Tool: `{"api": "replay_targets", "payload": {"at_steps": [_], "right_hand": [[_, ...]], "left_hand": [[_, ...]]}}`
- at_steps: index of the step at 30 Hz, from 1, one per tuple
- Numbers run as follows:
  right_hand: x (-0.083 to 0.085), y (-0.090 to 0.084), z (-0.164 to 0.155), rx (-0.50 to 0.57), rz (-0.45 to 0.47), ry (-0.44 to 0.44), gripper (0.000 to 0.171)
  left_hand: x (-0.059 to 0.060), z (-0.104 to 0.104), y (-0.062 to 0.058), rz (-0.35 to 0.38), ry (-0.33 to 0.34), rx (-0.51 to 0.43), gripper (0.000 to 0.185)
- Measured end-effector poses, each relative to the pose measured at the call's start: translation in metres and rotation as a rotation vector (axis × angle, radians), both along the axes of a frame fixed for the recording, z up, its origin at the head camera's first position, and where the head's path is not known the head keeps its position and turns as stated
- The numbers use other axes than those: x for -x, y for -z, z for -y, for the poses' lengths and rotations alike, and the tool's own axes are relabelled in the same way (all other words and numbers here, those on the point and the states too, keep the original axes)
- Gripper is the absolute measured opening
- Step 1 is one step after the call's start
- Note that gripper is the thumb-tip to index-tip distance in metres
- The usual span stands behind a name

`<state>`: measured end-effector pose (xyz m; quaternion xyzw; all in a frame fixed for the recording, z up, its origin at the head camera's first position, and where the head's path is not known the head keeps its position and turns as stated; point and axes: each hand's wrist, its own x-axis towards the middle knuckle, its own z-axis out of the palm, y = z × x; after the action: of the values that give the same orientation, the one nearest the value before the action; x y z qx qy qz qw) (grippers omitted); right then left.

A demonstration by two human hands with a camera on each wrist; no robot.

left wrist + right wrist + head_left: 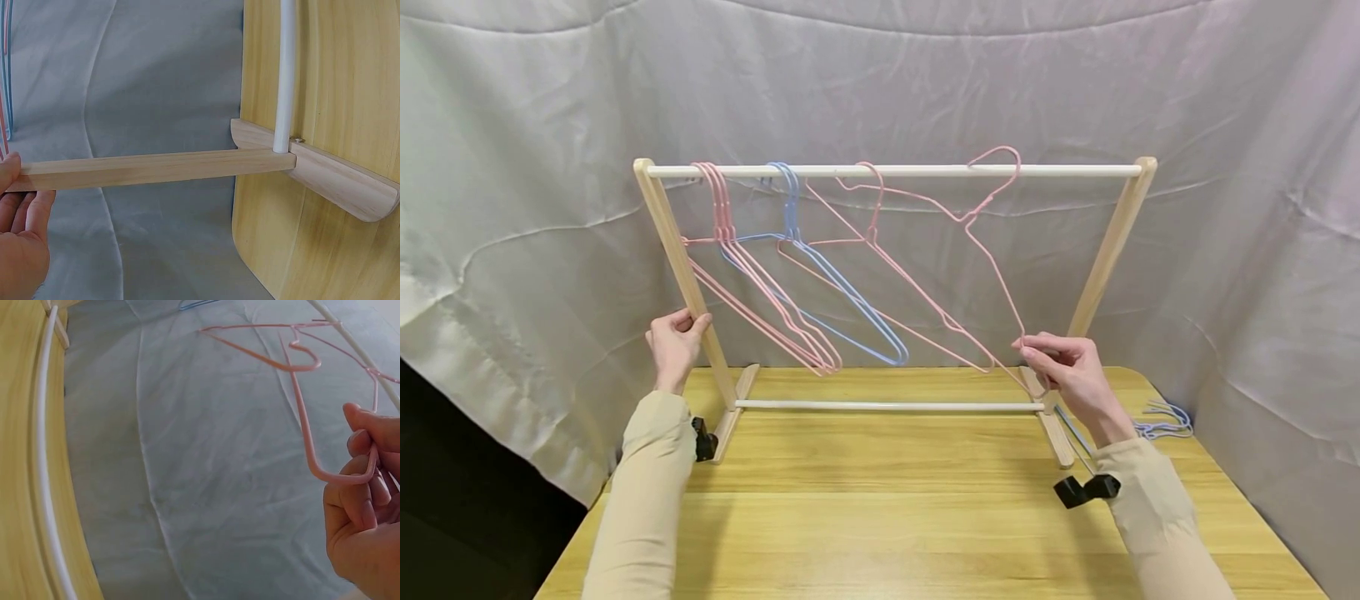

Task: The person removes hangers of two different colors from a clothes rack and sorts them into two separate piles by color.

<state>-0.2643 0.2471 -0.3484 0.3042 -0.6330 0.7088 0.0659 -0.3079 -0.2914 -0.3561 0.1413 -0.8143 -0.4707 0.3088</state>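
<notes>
**Pink hanger [302, 419] in right hand [1067, 367], left hand [673, 343] on the rack**

Reference = white top rail [925, 171]. The hanger is at its right half, hook [1018, 162] standing above it, body tilted below. Can't tell if the hook bears on the rail.

Right hand, below the rail's right half: thumb and fingers pinch the hanger near one lower corner. Left hand, below the rail's left end: thumb and fingers pinch the left upright [670, 225].

On the rail, from its left end inward: bunched pink hangers [722, 200], blue hangers [792, 200], one single pink hanger [910, 278].

Handling, my read: light, thin, fairly stiff with some spring. Smooth surface, so it could swivel in a light pinch. Not fragile; could bend if forced. Corner hold is a long lever, so the hook will wag. Neck [968, 218] just under the hook is the better grip for aiming it. Rack looks light too; bracing the upright helps.
</notes>
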Motion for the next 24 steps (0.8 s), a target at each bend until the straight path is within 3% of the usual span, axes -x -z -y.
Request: {"api": "replay_targets", "payload": {"at_steps": [8,16,20,24], "right_hand": [[-0.004,0.021,-0.017,-0.002,-0.031,-0.028,0.028],[-0.012,0.061,-0.042,-0.032,-0.016,-0.032,0.038],[-0.016,0.081,-0.052,-0.081,0.040,-0.068,0.038],[-0.020,0.098,-0.059,-0.201,0.147,-0.079,0.035]], "left_hand": [[0.000,0.000,-0.001,0.025,0.002,-0.005,0.032],[-0.001,-0.001,-0.002,0.027,0.003,-0.019,0.032],[-0.001,-0.001,-0.002,0.017,0.005,-0.014,0.031],[-0.001,-0.001,-0.002,0.012,-0.003,-0.009,0.030]]}}
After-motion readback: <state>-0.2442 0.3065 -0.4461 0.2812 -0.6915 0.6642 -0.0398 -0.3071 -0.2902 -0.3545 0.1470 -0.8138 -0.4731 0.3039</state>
